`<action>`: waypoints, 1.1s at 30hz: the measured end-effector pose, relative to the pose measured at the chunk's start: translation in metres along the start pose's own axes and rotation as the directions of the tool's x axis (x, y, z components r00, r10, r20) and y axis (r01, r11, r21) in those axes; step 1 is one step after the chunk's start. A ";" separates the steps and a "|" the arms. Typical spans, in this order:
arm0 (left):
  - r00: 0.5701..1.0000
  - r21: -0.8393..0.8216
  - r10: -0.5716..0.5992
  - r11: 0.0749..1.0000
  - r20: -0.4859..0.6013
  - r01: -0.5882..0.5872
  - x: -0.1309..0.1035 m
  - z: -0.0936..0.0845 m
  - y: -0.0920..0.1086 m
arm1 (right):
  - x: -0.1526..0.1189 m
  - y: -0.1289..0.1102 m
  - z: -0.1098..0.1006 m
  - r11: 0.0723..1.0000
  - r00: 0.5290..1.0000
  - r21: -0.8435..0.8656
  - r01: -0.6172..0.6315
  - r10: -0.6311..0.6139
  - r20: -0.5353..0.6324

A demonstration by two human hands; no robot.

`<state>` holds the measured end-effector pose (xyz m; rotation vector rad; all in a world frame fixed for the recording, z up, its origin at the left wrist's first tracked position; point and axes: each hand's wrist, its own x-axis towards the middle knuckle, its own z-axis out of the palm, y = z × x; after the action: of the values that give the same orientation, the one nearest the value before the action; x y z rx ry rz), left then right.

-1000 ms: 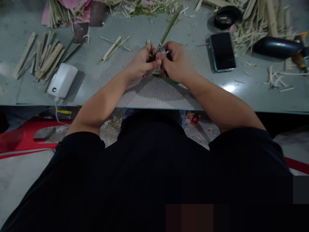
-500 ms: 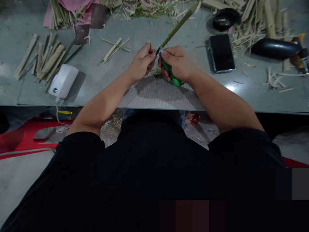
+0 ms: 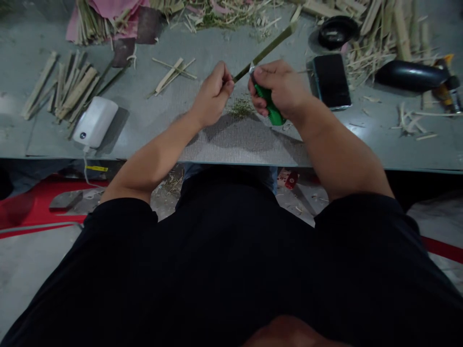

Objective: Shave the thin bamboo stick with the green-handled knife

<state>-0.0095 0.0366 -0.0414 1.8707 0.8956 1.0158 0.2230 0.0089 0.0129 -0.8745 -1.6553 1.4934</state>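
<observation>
Both hands are up over the near-middle of the grey worktop (image 3: 217,43), just past its near edge. Left hand (image 3: 213,94) is curled tight, pinching the near end of a long thin green bamboo strip (image 3: 269,46), which slants off toward the far right corner; looks like that pinch keeps it steady. Right hand (image 3: 280,89) is fisted around a green-handled knife (image 3: 269,106), blade end right against the strip next to the left fingers, handle poking out toward the body. Little pile of greenish shavings (image 3: 241,107) sits right below. Cut pale bamboo slats (image 3: 67,86) and a white rounded plastic device (image 3: 94,121) are by the left edge, and a black smartphone (image 3: 332,79) lies to the right, well apart from the hands.
</observation>
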 end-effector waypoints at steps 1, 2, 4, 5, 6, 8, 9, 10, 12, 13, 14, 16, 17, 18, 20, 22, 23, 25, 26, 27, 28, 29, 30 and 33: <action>0.991 0.021 0.031 0.999 -0.131 -0.028 0.000 0.003 0.002 | 0.000 0.001 0.002 1.000 0.999 0.001 -0.008 0.008 0.034; 0.981 0.049 0.047 0.998 -0.191 -0.038 -0.001 0.006 0.003 | 0.000 0.003 0.004 1.000 0.998 0.003 -0.013 0.013 0.058; 0.975 0.081 0.051 0.996 -0.217 -0.034 -0.002 0.009 0.006 | 0.002 0.005 0.002 1.000 0.998 0.013 -0.011 0.010 0.061; 0.975 0.091 0.049 0.995 -0.218 -0.029 -0.002 0.009 0.007 | 0.004 0.005 0.000 1.000 0.999 0.021 -0.003 0.002 0.045; 0.974 0.102 0.049 0.994 -0.220 -0.027 -0.003 0.008 0.008 | 0.005 0.006 -0.004 1.000 1.000 0.029 0.006 -0.007 0.023; 0.974 0.129 0.052 0.991 -0.219 -0.024 -0.003 0.004 0.007 | 0.008 0.007 -0.010 0.998 0.999 0.055 0.028 -0.027 -0.020; 0.977 0.143 0.053 0.990 -0.208 -0.023 -0.003 0.002 0.006 | 0.008 0.007 -0.012 0.997 0.999 0.070 0.033 -0.031 -0.029; 0.980 0.158 0.055 0.987 -0.193 -0.024 -0.003 0.000 0.005 | 0.008 0.008 -0.012 0.996 0.999 0.081 0.031 -0.029 -0.021; 0.983 0.184 0.061 0.982 -0.173 -0.029 -0.001 -0.002 0.001 | 0.008 0.009 -0.009 0.996 1.000 0.090 0.005 -0.007 0.027; 0.981 0.191 0.065 0.981 -0.183 -0.030 -0.001 -0.002 -0.001 | 0.007 0.010 -0.007 0.996 0.998 0.086 -0.014 0.009 0.058; 0.976 0.192 0.068 0.981 -0.209 -0.028 0.000 -0.001 -0.002 | 0.007 0.011 -0.005 0.996 0.996 0.076 -0.034 0.028 0.087; 0.961 0.186 0.067 0.982 -0.268 -0.017 0.000 0.001 -0.003 | 0.008 0.012 -0.003 0.996 0.993 0.063 -0.059 0.052 0.104; 0.956 0.187 0.066 0.982 -0.287 -0.012 0.000 0.001 -0.003 | 0.010 0.013 -0.004 0.996 0.994 0.060 -0.063 0.057 0.095; 0.955 0.193 0.065 0.981 -0.291 -0.008 -0.001 0.001 -0.002 | 0.011 0.014 -0.006 0.996 0.995 0.058 -0.064 0.059 0.081; 0.962 0.220 0.045 0.975 -0.268 0.016 -0.001 -0.001 -0.001 | 0.014 0.015 -0.013 0.997 0.998 0.062 -0.051 0.049 0.025; 0.972 0.256 0.004 0.965 -0.233 0.057 -0.001 -0.004 -0.002 | 0.016 0.016 -0.017 0.996 0.999 0.076 -0.043 0.044 -0.017; 0.975 0.269 -0.013 0.960 -0.221 0.074 -0.001 -0.005 -0.004 | 0.016 0.016 -0.017 0.996 0.999 0.084 -0.044 0.046 -0.027; 0.977 0.279 -0.014 0.958 -0.211 0.074 0.000 -0.006 -0.008 | 0.015 0.016 -0.013 0.993 0.997 0.094 -0.074 0.075 -0.013; 0.977 0.273 0.001 0.960 -0.212 0.058 0.001 -0.006 -0.010 | 0.014 0.016 -0.010 0.991 0.995 0.094 -0.098 0.098 0.006; 0.977 0.261 0.015 0.965 -0.211 0.041 0.001 -0.005 -0.013 | 0.013 0.015 -0.006 0.988 0.993 0.092 -0.122 0.120 0.020; 0.977 0.244 0.023 0.969 -0.210 0.029 0.001 -0.005 -0.016 | 0.012 0.015 -0.003 0.986 0.990 0.090 -0.141 0.139 0.029; 0.978 0.224 0.022 0.974 -0.208 0.026 0.002 -0.004 -0.019 | 0.012 0.014 -0.001 0.984 0.988 0.090 -0.153 0.151 0.033; 0.978 0.199 0.012 0.979 -0.208 0.031 0.002 -0.003 -0.022 | 0.012 0.014 0.000 0.984 0.988 0.093 -0.154 0.152 0.029; 0.977 0.096 -0.039 0.994 -0.209 0.060 0.007 0.002 -0.032 | 0.014 0.014 -0.005 0.987 0.993 0.108 -0.116 0.117 -0.007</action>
<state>-0.0109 0.0553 -0.0686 1.8396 1.1298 1.1683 0.2207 0.0248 0.0006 -0.9333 -1.5220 1.6363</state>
